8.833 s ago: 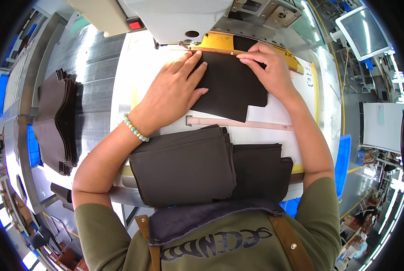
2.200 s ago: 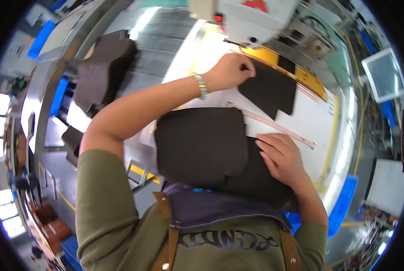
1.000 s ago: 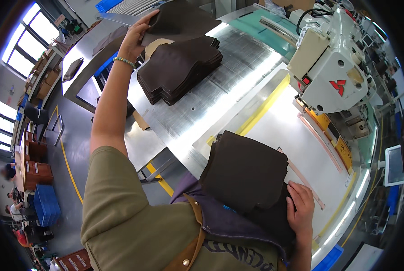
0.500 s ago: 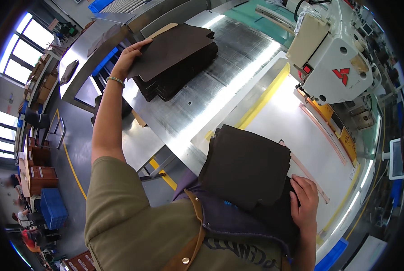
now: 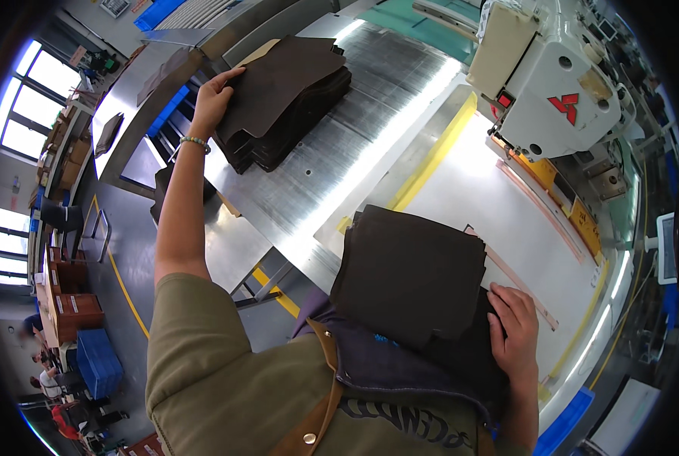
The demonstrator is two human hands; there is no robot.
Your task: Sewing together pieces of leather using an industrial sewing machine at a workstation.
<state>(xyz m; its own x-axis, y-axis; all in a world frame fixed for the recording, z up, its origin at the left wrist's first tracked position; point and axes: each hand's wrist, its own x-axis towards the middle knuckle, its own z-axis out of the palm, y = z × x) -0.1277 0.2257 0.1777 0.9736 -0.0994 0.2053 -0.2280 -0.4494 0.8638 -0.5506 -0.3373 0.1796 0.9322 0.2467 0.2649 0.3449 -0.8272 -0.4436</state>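
My left hand (image 5: 216, 95) is stretched out to the far left, its fingers closed at the edge of the top dark brown sheet (image 5: 279, 80). That sheet lies on a thick stack of similar cut pieces (image 5: 279, 148) with notched outlines. The fingertips below the edge are partly hidden. Close to my body lies a second stack of dark cut pieces (image 5: 412, 273), overlapping the table's near edge. Beside its right edge rests my right hand (image 5: 514, 327), fingers loosely bent and thumb apart, with nothing visible gripped.
A white sewing-machine head (image 5: 556, 99) stands at the right over a white work plate (image 5: 506, 197) with yellow tape (image 5: 438, 163) and pinkish strips (image 5: 541, 205). The metal tabletop (image 5: 362, 114) lies between the stacks. A side table (image 5: 134, 76) and blue crate (image 5: 99, 361) are at left.
The top sheet at my left hand now sits more in line with the stack, its lower-left edge no longer jutting out. The view has shifted slightly; my right hand stays beside the near stack.
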